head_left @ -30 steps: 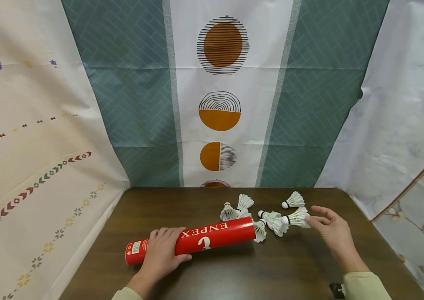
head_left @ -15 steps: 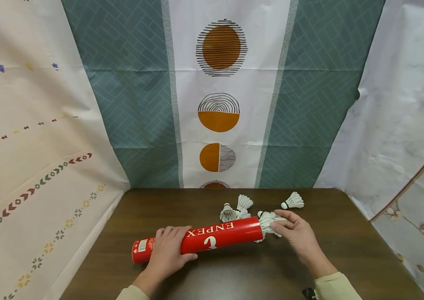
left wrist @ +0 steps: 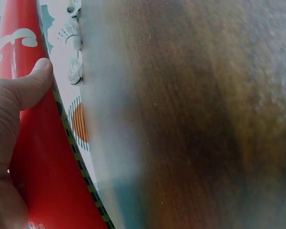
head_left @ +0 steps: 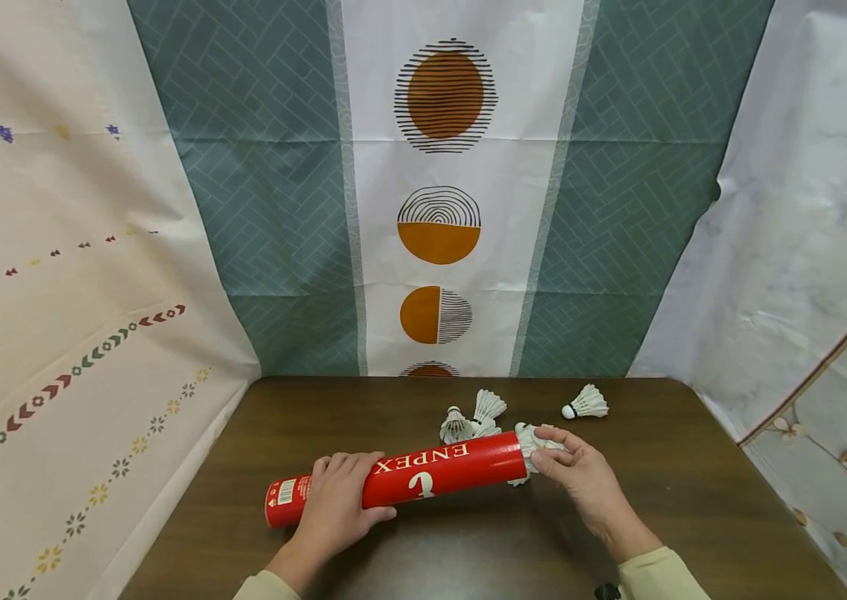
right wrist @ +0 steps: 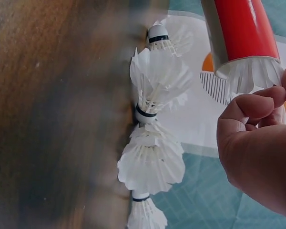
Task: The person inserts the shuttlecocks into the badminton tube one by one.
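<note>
A red shuttlecock tube [head_left: 461, 465] lies tilted slightly up to the right above the table. My left hand [head_left: 339, 504] grips it near its left end, the thumb along the near side; the left wrist view shows the thumb pressed on the red wall. At the tube's right mouth, my right hand [head_left: 588, 479] pinches the feathers of a white shuttlecock [right wrist: 248, 75]. Its cork is hidden inside the tube, and only the feather ends stick out in the right wrist view. Any other contents of the tube are hidden.
Several loose shuttlecocks lie behind the tube and its mouth, among them one with a dark band [right wrist: 159, 81]. A lone shuttlecock [head_left: 587, 402] lies at the back right of the brown table [head_left: 363, 408]. Patterned cloths hang behind and at both sides.
My right hand has carried the shuttlecock left from the table and put its cork end into the tube, now a little deeper. The tube has shifted slightly right in my left hand.
</note>
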`<state>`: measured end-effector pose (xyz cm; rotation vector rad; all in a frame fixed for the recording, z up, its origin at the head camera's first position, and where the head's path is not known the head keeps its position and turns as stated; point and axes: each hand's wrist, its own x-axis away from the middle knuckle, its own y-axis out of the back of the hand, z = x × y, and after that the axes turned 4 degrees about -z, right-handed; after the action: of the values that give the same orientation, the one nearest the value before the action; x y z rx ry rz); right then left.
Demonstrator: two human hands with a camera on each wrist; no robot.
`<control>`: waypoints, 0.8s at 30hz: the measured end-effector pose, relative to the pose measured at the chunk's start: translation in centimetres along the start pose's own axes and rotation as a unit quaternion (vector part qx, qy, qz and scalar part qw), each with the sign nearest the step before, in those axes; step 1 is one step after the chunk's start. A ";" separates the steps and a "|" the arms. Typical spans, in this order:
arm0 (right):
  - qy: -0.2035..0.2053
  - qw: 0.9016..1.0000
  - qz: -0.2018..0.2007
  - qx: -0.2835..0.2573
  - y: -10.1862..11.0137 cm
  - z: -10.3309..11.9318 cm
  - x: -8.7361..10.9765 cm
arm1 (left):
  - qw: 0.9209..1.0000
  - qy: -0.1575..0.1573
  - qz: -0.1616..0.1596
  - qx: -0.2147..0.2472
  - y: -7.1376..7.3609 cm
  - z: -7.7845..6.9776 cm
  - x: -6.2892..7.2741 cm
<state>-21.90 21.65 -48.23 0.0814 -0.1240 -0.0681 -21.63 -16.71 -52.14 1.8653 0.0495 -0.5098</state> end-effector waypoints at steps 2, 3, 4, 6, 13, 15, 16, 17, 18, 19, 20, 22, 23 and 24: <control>0.001 1.000 0.005 -0.002 -0.1 0.0 0.0 | 1.000 0.000 0.000 0.002 0.0 0.0 0.0; 0.002 1.000 0.007 -0.004 -0.1 0.0 0.1 | 1.000 0.001 0.001 0.003 0.0 0.0 0.0; 0.003 1.000 0.010 -0.004 -0.1 0.0 0.1 | 1.000 0.002 0.002 0.003 0.0 0.0 0.0; 0.004 1.000 0.011 -0.007 -0.2 0.0 0.1 | 1.000 0.003 0.002 0.002 0.1 -0.1 0.0; 0.022 1.000 0.018 -0.013 -0.3 0.1 0.3 | 1.000 0.004 0.000 0.003 0.1 -0.1 0.0; 0.033 0.999 0.017 -0.017 -0.4 0.1 0.4 | 1.000 0.004 0.000 0.003 0.1 -0.2 -0.1; 0.037 0.999 0.015 -0.019 -0.4 0.1 0.4 | 1.000 0.003 -0.001 0.001 0.1 -0.2 -0.1; 0.041 0.999 0.013 -0.020 -0.5 0.1 0.5 | 1.000 0.003 -0.001 0.000 0.1 -0.2 0.0; 0.044 0.999 0.011 -0.020 -0.5 0.1 0.5 | 1.000 0.002 -0.002 0.000 0.1 -0.2 0.0; 0.046 0.999 0.008 -0.021 -0.6 0.1 0.5 | 1.000 0.000 -0.003 -0.001 0.1 -0.2 0.0; 0.047 0.999 0.005 -0.021 -0.7 0.1 0.6 | 1.000 0.000 -0.003 0.001 0.1 -0.2 0.0; 0.043 0.999 -0.001 -0.018 -0.8 0.0 0.6 | 1.000 -0.002 -0.005 0.002 0.1 -0.2 0.0; 0.042 0.999 -0.003 -0.017 -0.8 0.0 0.6 | 1.000 -0.002 -0.005 0.002 0.1 -0.2 0.0; 0.042 0.999 -0.006 -0.015 -0.9 0.0 0.6 | 1.000 -0.003 -0.006 0.002 0.1 -0.2 0.0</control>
<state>-21.36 20.76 -48.21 0.0554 -0.0385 -0.0780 -21.48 -16.54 -51.98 1.8684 0.0556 -0.5242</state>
